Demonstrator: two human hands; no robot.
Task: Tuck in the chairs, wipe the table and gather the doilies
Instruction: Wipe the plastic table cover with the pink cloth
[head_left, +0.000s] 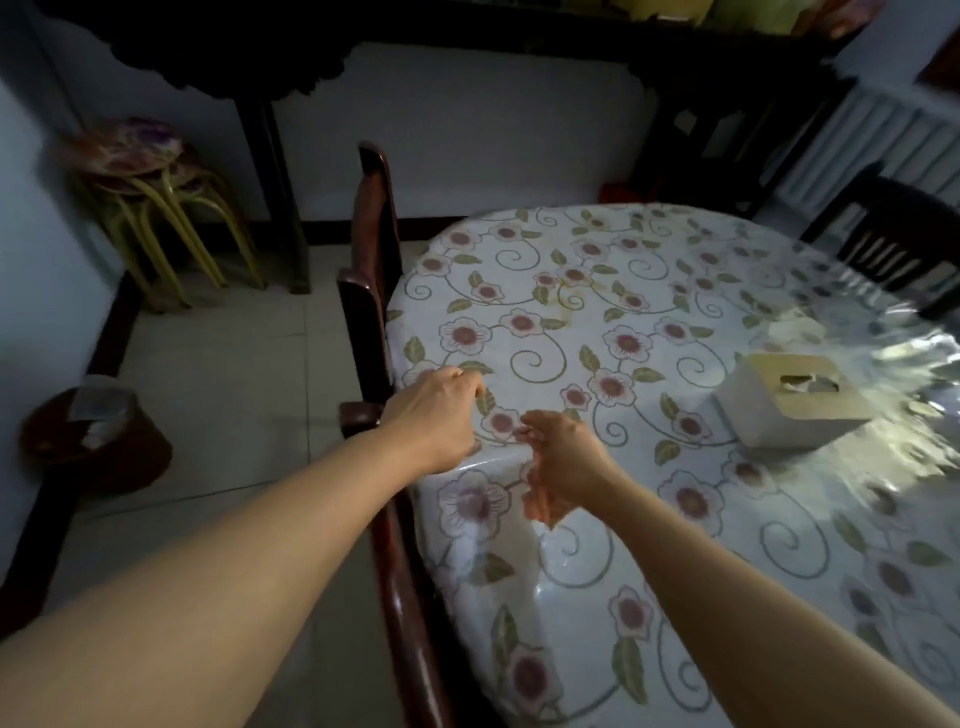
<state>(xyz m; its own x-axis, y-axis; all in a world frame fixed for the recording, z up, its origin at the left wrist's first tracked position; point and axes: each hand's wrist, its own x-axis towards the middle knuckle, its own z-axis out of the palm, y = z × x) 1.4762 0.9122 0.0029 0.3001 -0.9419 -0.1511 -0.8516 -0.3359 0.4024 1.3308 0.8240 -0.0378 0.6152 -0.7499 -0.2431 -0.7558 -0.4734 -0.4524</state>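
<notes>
A round table (597, 291) carries a floral cloth under a clear plastic cover (519, 561). At its left edge my left hand (436, 415) has its fingers curled down onto the cover. Just to the right, my right hand (561, 462) pinches a raised fold of the same plastic. Dark red wooden chairs (371, 244) stand tight against the table's left side; one chair back (410, 597) runs along the near edge below my left arm. A dark slatted chair (883, 244) stands at the far right side.
A square tissue box (789, 400) sits on the table to the right of my hands. Stacked stools with yellow legs (156, 218) stand by the left wall. A low round dark stand (93, 436) is on the tiled floor at left. A dark console lines the back wall.
</notes>
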